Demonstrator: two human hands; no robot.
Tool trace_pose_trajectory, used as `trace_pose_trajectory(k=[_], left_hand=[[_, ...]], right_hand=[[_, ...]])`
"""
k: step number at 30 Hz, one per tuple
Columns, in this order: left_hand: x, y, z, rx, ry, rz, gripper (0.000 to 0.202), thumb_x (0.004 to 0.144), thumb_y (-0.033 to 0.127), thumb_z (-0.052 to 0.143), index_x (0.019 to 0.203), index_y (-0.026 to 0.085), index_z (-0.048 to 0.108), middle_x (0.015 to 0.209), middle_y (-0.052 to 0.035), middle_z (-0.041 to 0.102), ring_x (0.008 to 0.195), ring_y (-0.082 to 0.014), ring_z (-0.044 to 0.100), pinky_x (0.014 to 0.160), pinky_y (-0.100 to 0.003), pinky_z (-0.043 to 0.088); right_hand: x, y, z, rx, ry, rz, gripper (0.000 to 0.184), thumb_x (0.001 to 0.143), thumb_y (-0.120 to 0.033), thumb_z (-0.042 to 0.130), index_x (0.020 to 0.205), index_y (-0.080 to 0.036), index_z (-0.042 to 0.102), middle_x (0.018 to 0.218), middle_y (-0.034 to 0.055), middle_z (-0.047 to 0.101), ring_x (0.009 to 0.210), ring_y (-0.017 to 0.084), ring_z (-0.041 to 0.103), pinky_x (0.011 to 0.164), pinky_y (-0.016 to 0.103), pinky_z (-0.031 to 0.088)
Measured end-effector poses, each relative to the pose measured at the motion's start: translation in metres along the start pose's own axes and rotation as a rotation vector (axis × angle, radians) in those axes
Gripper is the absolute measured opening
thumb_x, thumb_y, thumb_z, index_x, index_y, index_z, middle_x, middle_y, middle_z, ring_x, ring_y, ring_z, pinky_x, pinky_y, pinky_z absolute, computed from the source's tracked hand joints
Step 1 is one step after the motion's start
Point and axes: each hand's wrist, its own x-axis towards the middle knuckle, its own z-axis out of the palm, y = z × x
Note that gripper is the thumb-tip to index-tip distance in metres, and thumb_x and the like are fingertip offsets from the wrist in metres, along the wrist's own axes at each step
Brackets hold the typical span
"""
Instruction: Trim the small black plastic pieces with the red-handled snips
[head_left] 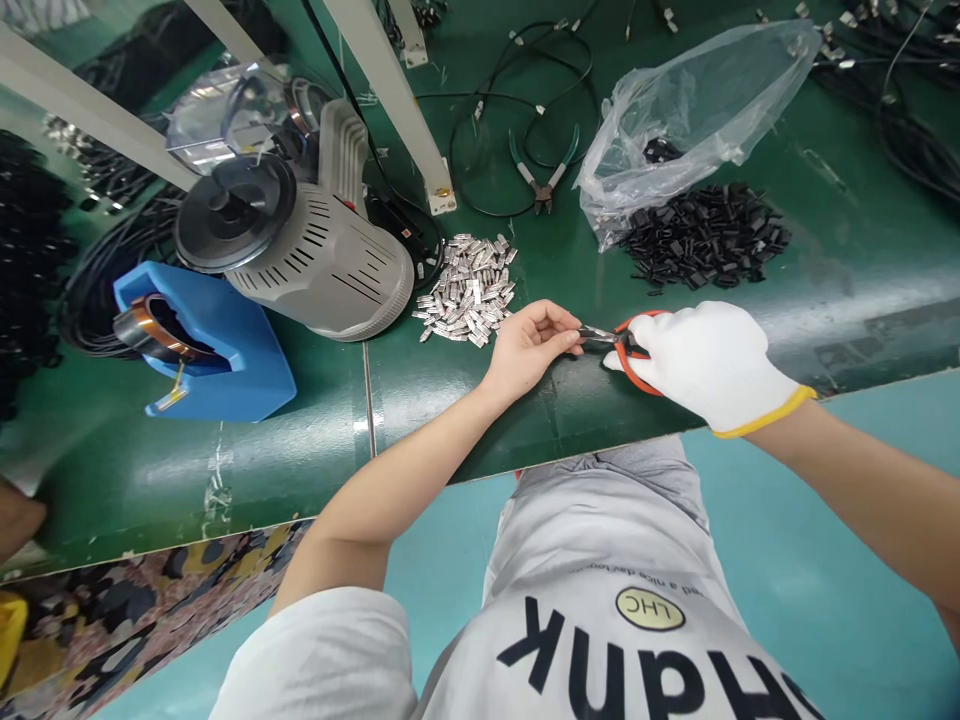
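Orange-handled steel scissors [631,352] are gripped in a right hand in a white knit glove with a yellow cuff [709,365], with the gloved fingers closed firmly around the handles. Their narrow blades are held against the fingertips of a bare left hand [529,350], which is drawn into a tight pinch; whatever is pinched there is too small to tell. Both hands are held just over the front edge of a dark green workbench [225,480]. A heap of small silver metal clips [469,290] lies toward 11 o'clock, green-handled side cutters [544,170] toward 12 o'clock, and a heap of black plastic pieces [705,235] toward 1 o'clock, beside a clear polythene bag [690,120]. A slip of the blades could nick the ungloved fingertips, since they are so close — and any tiny piece lost from the pinch could drop past the bench edge.
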Motion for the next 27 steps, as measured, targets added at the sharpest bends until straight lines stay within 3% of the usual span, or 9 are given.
trace_pose_trajectory(k=[10,18,27], left_hand=[[0.001,0.001,-0.001,-0.015,0.000,0.008,0.035,0.077,0.040,0.089,0.091,0.015,0.069,0.084,-0.0033,0.075,0.071,-0.0131,0.074,0.074,-0.027,0.062],[0.000,0.004,0.000,-0.017,0.013,-0.011,0.034,0.080,0.041,0.086,0.093,0.015,0.069,0.080,-0.0037,0.076,0.070,-0.0131,0.074,0.074,-0.025,0.060],[0.001,0.006,0.000,-0.057,-0.006,-0.033,0.029,0.081,0.033,0.083,0.097,0.014,0.067,0.077,-0.0039,0.076,0.068,-0.0148,0.075,0.071,-0.027,0.059]], right_hand=[[0.000,0.000,0.001,-0.034,-0.024,-0.018,0.065,0.105,-0.059,0.022,0.098,-0.013,0.067,0.069,0.0145,0.066,0.062,0.025,0.059,0.065,0.036,0.015],[0.001,-0.003,0.004,0.021,-0.052,0.036,0.071,0.102,-0.070,0.021,0.100,-0.018,0.069,0.070,0.0143,0.066,0.068,0.028,0.062,0.064,0.035,0.014],[0.002,0.001,0.011,-0.054,0.004,-0.015,0.063,0.106,-0.060,0.021,0.099,-0.016,0.066,0.065,0.0104,0.062,0.061,0.024,0.057,0.065,0.036,0.011]])
